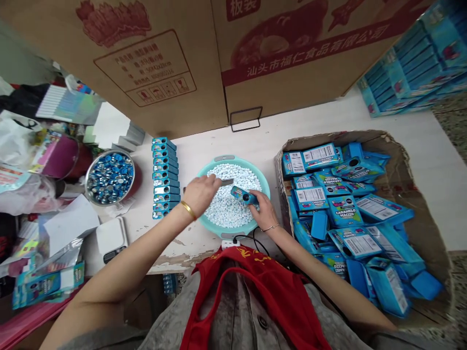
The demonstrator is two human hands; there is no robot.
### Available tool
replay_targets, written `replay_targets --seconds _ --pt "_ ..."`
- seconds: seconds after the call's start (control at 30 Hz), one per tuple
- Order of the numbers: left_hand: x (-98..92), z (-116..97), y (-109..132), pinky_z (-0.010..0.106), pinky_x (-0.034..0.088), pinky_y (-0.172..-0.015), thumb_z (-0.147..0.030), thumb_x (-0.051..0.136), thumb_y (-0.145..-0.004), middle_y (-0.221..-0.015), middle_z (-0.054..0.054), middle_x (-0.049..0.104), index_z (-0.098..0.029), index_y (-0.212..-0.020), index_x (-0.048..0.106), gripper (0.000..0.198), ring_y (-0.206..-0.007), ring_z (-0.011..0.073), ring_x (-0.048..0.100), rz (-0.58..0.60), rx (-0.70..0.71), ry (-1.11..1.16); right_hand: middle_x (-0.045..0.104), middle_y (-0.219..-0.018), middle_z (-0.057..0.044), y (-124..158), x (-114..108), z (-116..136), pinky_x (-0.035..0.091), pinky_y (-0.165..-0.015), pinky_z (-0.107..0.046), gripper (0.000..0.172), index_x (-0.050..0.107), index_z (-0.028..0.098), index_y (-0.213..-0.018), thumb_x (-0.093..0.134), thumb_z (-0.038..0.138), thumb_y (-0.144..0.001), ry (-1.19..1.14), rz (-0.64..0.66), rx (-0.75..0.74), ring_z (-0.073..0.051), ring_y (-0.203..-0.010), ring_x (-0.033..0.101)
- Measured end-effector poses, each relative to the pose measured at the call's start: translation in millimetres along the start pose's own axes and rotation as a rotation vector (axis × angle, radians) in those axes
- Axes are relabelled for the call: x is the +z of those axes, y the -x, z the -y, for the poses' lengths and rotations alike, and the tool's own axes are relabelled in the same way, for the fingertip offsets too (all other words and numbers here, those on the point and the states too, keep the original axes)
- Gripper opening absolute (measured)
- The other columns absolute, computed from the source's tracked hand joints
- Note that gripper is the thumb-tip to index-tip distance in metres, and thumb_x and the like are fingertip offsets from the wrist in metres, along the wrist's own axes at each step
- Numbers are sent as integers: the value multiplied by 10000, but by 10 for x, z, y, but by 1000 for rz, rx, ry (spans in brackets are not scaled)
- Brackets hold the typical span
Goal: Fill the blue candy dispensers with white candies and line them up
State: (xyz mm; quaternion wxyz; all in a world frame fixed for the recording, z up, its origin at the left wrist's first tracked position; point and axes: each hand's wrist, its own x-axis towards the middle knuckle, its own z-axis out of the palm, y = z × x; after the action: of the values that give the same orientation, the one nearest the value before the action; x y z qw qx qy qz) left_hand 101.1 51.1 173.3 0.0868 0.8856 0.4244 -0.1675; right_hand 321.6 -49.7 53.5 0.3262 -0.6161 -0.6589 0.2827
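My left hand (200, 195) is closed around a narrow metal scoop (226, 182), whose grey end sticks out past the fingers above the candies. In my right hand (264, 212) is a small blue candy box (242, 195), tilted, with a round dark hole facing up. Both hands are over a turquoise basin (265, 182) filled with small pale candies (228, 217). The scoop's end lies just left of the box, apart from it. Most of the scoop's handle is hidden by my left hand.
A column of blue boxes (166, 177) stands left of the basin, beside a metal bowl of blue-and-silver caps (110, 178). At right, a cardboard carton (386, 138) holds many blue boxes. A big carton (175, 63) walls the back. A power strip (229, 244) and cables lie in front.
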Motion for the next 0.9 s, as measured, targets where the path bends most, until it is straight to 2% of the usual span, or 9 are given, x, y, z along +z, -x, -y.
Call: replay_targets --seconds 0.1,0.2,0.3,0.4,0.47,0.57,0.67,0.77,0.9 --pt "540 298 -228 357 451 -763 -133 323 -953 -1102 146 568 -148 -1124 565 297 -1010 261 541 -2 -190 -23 631 -1158 -127 -13 -51 -23 501 -922 -460 345 527 196 -1189 541 278 -855 -26 -41 54 -278 -1081 595" --pt "1029 323 -445 380 449 -827 -141 319 -957 -1142 144 557 -162 -1142 561 306 -1056 262 510 2 -163 68 642 -1123 -112 -44 -104 5 511 -890 -422 337 536 199 -1163 576 332 -856 -55 -88 85 -257 -1031 614" --pt "1332 52 -570 395 451 -854 -138 320 -954 -1127 142 566 -155 -1122 566 298 -1048 257 504 11 -42 213 652 -1075 -95 -77 -153 41 514 -859 -397 344 540 204 -1136 604 379 -847 -77 -149 122 -242 -984 622" --pt "1500 -310 -573 395 462 -848 -111 339 -931 -1112 145 582 -140 -1138 559 303 -1035 260 512 48 52 367 653 -1056 -90 -105 -207 38 510 -849 -398 369 535 205 -1134 619 411 -840 -86 -163 169 -235 -954 622" --pt "1578 -483 -519 393 462 -880 -56 382 -879 -1147 141 584 -141 -1187 536 355 -1059 256 520 62 58 493 653 -1047 -89 -121 -243 10 513 -836 -394 387 528 204 -1142 624 422 -837 -99 -161 195 -229 -932 621" --pt "1636 -561 -389 376 447 -959 4 438 -786 -1209 130 578 -140 -1224 510 466 -1106 235 534 82 62 692 653 -1026 -85 -141 -289 -40 519 -813 -380 412 522 199 -1144 639 430 -823 -111 -180 208 -220 -901 619" --pt "1577 -462 -226 368 442 -984 -39 476 -782 -1220 118 576 -145 -1210 508 442 -1115 223 547 59 97 823 650 -1013 -81 -152 -327 -49 513 -815 -380 403 531 198 -1130 643 424 -815 -81 -182 189 -225 -904 616" --pt "1372 -274 -48 368 459 -951 -152 499 -851 -1187 121 582 -151 -1191 502 340 -1087 218 559 -27 138 888 646 -1037 -92 -145 -342 -14 507 -842 -400 373 539 200 -1130 626 395 -824 -35 -158 155 -245 -946 615" --pt "909 -38 144 356 463 -925 -196 474 -898 -1120 109 595 -164 -1167 498 272 -1055 206 562 -127 206 846 629 -1109 -114 -104 -275 16 496 -901 -450 320 534 204 -1150 552 294 -844 24 -98 59 -274 -1040 596"
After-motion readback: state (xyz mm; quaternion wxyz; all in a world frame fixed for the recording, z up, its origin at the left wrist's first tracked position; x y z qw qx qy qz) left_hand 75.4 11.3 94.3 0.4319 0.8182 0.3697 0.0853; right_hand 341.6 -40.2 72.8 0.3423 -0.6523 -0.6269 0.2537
